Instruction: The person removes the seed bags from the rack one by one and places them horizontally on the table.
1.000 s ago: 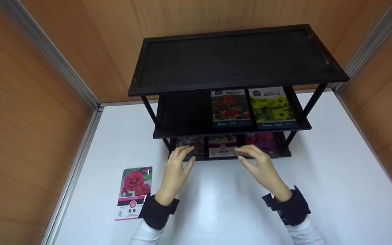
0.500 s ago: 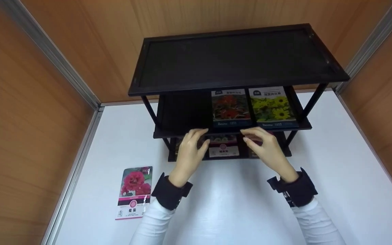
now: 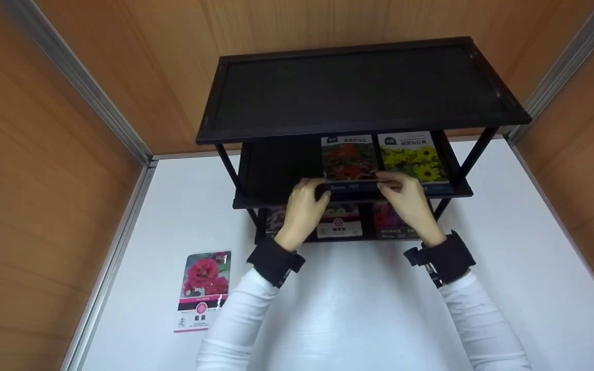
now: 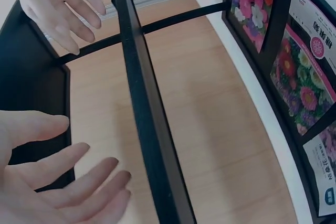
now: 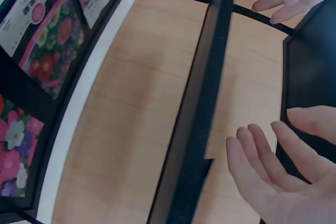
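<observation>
A seed packet with red flowers (image 3: 347,159) lies on the middle shelf (image 3: 281,170) of a black rack. My left hand (image 3: 304,208) is at that packet's left lower edge. My right hand (image 3: 408,198) is on the other side, fingertips right at its right edge and overlapping the yellow-flower packet (image 3: 426,157). In the left wrist view the left hand's fingers (image 4: 100,182) are spread, with nothing between them and the thumb. The right wrist view has the right hand (image 5: 294,166) with loosely bent fingers and nothing visible in its grasp.
The lower shelf carries several flower packets, among them a white-labelled one (image 3: 339,228) and a pink one (image 3: 392,221). A packet with a pink bloom (image 3: 204,275) lies on the white table at left. The rack's top board (image 3: 359,93) overhangs the middle shelf.
Both hands have risen from in front of the lower shelf, moving forward and rightward to the red-flower packet on the middle shelf. The packets look unmoved.
</observation>
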Action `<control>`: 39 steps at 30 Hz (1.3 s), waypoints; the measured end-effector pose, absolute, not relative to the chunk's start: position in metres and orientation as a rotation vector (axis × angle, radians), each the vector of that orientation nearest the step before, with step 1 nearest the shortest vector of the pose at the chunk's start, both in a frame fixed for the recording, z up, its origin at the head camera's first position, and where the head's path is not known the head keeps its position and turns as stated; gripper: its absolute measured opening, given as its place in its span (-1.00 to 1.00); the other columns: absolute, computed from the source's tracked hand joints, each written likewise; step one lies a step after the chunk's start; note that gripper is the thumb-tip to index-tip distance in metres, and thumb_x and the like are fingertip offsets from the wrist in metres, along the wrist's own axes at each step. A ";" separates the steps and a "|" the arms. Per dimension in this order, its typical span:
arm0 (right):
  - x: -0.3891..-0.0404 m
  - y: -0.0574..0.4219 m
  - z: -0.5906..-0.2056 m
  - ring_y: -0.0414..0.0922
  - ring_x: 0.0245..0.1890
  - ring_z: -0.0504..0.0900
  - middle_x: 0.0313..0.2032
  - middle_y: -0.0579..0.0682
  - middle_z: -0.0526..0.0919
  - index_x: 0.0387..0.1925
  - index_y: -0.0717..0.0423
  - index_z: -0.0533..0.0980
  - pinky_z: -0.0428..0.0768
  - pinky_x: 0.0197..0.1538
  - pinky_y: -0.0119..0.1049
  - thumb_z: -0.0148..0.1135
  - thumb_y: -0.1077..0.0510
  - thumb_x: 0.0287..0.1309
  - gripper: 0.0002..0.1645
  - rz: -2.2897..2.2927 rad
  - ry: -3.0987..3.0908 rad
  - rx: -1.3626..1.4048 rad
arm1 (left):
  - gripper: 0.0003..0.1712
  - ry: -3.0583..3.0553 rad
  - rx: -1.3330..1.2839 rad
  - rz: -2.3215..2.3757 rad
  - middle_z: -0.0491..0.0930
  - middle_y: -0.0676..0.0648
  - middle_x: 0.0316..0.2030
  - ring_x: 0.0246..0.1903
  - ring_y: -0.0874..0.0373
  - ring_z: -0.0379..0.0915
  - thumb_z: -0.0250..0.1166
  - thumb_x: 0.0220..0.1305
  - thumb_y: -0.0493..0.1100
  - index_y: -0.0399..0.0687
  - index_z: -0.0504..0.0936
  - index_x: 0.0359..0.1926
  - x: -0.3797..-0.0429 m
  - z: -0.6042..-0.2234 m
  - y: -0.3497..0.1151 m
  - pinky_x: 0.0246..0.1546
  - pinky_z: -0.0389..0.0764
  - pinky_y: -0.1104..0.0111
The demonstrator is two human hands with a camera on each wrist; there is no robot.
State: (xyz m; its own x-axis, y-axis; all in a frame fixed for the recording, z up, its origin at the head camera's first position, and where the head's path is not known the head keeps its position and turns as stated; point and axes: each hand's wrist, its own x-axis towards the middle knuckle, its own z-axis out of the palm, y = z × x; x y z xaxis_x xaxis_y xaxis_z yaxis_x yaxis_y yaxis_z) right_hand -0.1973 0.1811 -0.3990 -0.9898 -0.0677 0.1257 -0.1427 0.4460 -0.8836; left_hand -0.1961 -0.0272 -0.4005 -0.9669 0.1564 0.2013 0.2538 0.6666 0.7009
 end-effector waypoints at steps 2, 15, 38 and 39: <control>-0.203 0.183 -0.401 0.06 -0.13 0.50 -0.08 0.25 0.51 0.01 0.31 0.43 0.46 -0.08 -0.11 0.00 0.23 0.15 -0.61 1.582 -2.632 0.172 | -0.63 -2.766 -0.325 -1.166 0.45 -0.22 -0.06 -0.05 -0.04 0.39 0.14 0.17 -0.22 -0.27 0.47 0.01 -0.200 -0.401 -0.024 -0.06 0.42 0.25; -0.214 0.191 -0.405 -0.03 -0.34 0.49 -0.15 0.29 0.54 0.06 0.34 0.37 0.35 -0.45 -0.42 0.01 0.29 0.09 -0.55 1.488 -2.693 0.101 | -0.59 -2.790 -0.282 -1.219 0.42 -0.24 -0.04 -0.03 -0.06 0.36 0.12 0.18 -0.24 -0.30 0.42 0.06 -0.216 -0.406 -0.008 -0.05 0.40 0.25; -0.234 0.192 -0.405 0.16 -0.15 0.50 -0.10 0.36 0.50 0.03 0.45 0.36 0.47 -0.10 -0.10 0.07 0.37 0.03 -0.54 1.530 -2.768 0.059 | -0.59 -2.689 -0.200 -1.413 0.42 -0.31 -0.04 -0.03 -0.08 0.33 0.08 0.14 -0.35 -0.38 0.42 0.05 -0.229 -0.416 0.004 0.01 0.33 0.25; -0.234 0.193 -0.405 0.15 -0.15 0.50 -0.10 0.36 0.50 0.03 0.45 0.36 0.48 -0.11 -0.13 0.07 0.37 0.03 -0.54 1.527 -2.766 0.053 | -0.59 -2.668 -0.179 -1.448 0.42 -0.30 -0.05 -0.11 -0.03 0.36 0.08 0.13 -0.36 -0.37 0.43 0.04 -0.230 -0.416 0.004 -0.07 0.37 0.31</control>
State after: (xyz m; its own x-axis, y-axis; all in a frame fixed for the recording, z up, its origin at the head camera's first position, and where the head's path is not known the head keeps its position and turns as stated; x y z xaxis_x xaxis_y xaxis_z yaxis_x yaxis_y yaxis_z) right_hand -0.2343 0.1925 -0.4051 -0.9993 -0.0382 -0.0004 -0.0200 0.5323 -0.8463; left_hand -0.2301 0.0043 -0.4165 -0.9879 0.0551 0.1446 0.1513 0.5409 0.8274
